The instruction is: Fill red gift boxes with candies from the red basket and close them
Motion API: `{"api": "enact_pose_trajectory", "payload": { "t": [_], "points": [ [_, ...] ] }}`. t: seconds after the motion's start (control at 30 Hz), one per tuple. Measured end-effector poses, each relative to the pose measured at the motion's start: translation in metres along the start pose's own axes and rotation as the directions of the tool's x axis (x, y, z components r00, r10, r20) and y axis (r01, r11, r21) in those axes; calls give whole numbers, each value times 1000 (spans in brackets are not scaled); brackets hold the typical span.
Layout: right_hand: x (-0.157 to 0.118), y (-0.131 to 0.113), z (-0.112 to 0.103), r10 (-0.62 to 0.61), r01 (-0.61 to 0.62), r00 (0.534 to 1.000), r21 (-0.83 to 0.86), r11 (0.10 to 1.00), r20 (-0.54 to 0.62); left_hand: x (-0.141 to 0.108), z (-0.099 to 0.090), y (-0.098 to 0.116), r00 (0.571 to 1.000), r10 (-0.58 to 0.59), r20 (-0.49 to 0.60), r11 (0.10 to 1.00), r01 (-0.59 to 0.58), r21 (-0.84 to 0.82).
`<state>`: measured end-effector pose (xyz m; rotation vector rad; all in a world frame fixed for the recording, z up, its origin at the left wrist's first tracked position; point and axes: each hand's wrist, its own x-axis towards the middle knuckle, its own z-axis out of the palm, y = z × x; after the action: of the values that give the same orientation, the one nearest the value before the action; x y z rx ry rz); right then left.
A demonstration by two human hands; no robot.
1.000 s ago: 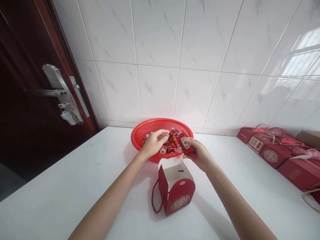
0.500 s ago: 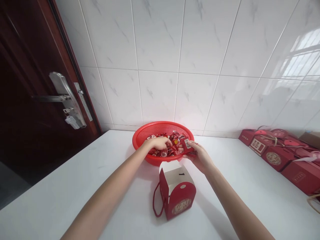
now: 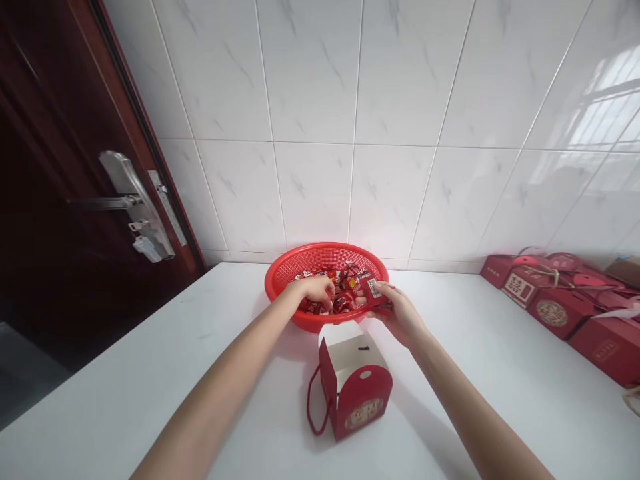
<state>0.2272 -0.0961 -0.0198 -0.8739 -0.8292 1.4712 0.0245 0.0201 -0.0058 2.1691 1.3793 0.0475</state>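
Observation:
A red plastic basket (image 3: 278, 261) with perforated sides holds many red-wrapped candies (image 3: 345, 301). My left hand (image 3: 320, 291) reaches into it, fingers curled down among the wrappers; what they pinch, if anything, is hidden. At the basket's right rim, my right hand (image 3: 395, 308) grips red candy packets (image 3: 372, 289), the top one with a pale printed label. In front of the basket stands a red gift box (image 3: 361, 403), its top open and white inside. A red cord handle (image 3: 311, 413) hangs at its left side.
Several closed red gift boxes (image 3: 553, 310) with ribbons stand along the right side of the white table (image 3: 210, 347). Behind is a tiled wall (image 3: 320, 193). A dark red door (image 3: 50, 220) with a metal handle (image 3: 107, 203) and keys is at the left.
My left hand has shifted slightly left and lower in the basket, its fingers curling more. The right hand stays at the rim with the packets. The view has turned a little.

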Motion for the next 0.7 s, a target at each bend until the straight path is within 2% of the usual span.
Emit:
{"api": "enact_pose_trajectory", "payload": {
  "t": [0.17,0.3,0.5,0.7],
  "points": [
    [-1,0,0,5,-5,1000,5,1000,4,-2,-4,1,968,151,-202,969,-186,-163],
    [-2,-2,0,12,-12,1000,36,999,21,-5,-4,4,930,228,-287,923,-301,-240],
    [-2,-5,2,2,-6,999,98,995,39,-5,-3,6,915,246,-321,897,-340,-281],
    [-4,-9,4,-51,41,996,126,991,76,-9,-2,7,928,213,-306,909,-303,-285]
  ]
}}
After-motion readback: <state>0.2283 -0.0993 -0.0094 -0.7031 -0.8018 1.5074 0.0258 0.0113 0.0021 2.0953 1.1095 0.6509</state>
